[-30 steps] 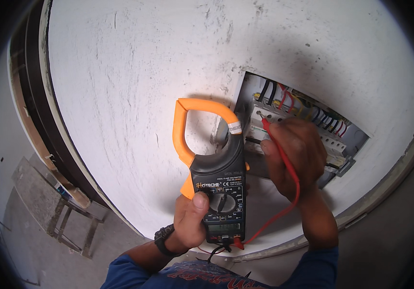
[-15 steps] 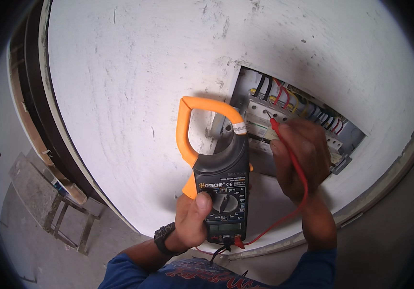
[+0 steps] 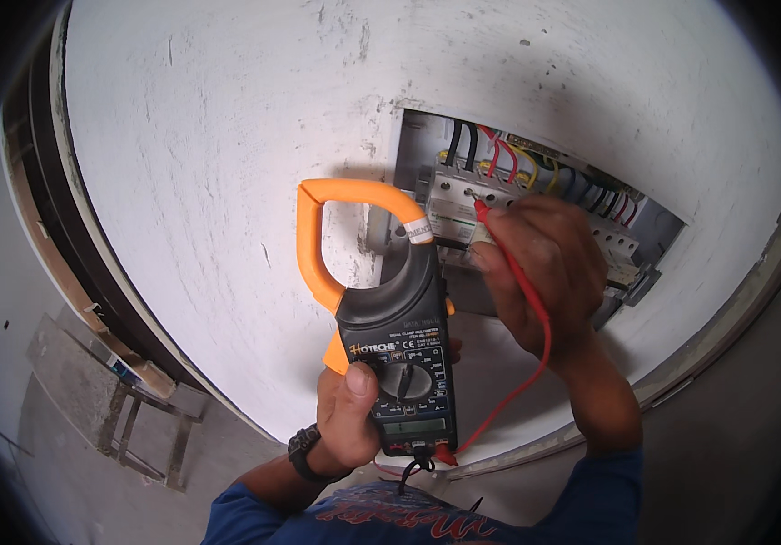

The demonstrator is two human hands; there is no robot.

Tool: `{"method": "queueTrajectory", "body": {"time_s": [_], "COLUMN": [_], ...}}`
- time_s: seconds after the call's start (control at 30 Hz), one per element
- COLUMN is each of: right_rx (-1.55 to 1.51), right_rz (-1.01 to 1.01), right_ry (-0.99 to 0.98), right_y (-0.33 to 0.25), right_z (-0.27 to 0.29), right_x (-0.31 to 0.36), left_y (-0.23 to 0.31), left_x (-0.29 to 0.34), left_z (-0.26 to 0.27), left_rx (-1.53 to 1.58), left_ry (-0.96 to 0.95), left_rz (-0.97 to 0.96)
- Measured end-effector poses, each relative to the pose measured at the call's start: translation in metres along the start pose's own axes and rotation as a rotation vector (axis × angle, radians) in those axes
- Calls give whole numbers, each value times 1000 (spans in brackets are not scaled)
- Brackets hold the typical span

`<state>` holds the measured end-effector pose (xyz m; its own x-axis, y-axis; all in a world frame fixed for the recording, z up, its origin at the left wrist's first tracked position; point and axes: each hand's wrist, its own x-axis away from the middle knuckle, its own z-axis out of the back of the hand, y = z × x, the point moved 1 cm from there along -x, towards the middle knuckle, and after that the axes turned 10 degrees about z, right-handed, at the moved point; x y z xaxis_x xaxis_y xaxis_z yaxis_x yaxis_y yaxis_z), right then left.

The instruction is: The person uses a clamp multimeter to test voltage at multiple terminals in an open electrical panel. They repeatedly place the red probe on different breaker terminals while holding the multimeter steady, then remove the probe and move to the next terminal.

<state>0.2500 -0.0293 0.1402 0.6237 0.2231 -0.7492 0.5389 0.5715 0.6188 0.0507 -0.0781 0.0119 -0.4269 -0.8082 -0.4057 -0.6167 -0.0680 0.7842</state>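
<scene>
My left hand (image 3: 349, 413) is closed around the lower left side of a black clamp meter (image 3: 399, 341) with an orange jaw loop. The meter has a round dial and a small display, and leads are plugged in at its bottom end. Between the fingers of my right hand (image 3: 549, 259) is a red test probe (image 3: 483, 211). Its metal tip points at a screw hole in the top row of a white circuit breaker (image 3: 449, 195), apparently touching it. A red lead (image 3: 545, 341) curves from the probe down to the meter. The right hand hides part of the breaker row.
A recessed distribution box (image 3: 404, 136) in a scuffed white wall (image 3: 208, 182) holds several breakers, with black, red and yellow wires (image 3: 499, 154) along the top. A wooden stool-like stand (image 3: 149, 436) is on the floor at left, below a wooden frame edge (image 3: 54, 272).
The box, meter and both hands have shifted left in the picture as the view moved. The probe tip stays at the same breaker hole, and both grips are unchanged.
</scene>
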Motion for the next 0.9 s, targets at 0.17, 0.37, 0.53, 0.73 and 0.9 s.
{"method": "queueTrajectory", "body": {"time_s": [0.17, 0.37, 0.53, 0.73, 0.9], "right_rx": [-13, 41, 94, 139, 130], "right_rz": [-9, 24, 51, 46, 25], "right_ry": [-22, -31, -45, -80, -68], "right_y": [0, 0, -2, -6, -8], "right_z": [1, -1, -2, -2, -6], "right_x": [2, 2, 1, -2, -6], "left_y": [-2, 1, 5, 6, 8], "left_x": [-2, -4, -4, -4, -4], "left_z": [0, -4, -6, -5, -6], "left_rx": [-4, -96, -135, -146, -117], "left_ry": [23, 62, 41, 33, 33], "left_rz": [0, 76, 82, 86, 108]}}
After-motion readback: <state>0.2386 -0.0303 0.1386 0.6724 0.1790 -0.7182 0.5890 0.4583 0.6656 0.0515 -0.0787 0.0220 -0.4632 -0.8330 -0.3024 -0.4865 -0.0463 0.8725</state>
